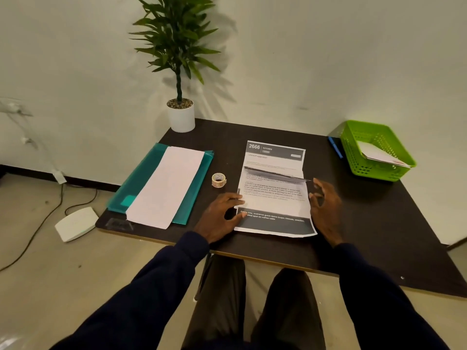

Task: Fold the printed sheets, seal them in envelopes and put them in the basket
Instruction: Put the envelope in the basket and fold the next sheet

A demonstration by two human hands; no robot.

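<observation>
Creased white printed sheet (274, 188) flat near front edge of dark desk (379, 223); left grip (222, 213) spread, pressing left margin; right grip (324, 200) curled at right edge, pinching unclear; green plastic basket (379, 173) well apart.

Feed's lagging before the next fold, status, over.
Left hand pressing printed sheet at left edge; right hand at its right edge, fingers curled, grip unclear. Sheet lies open, one crease. Tape roll alongside, not touching.
</observation>
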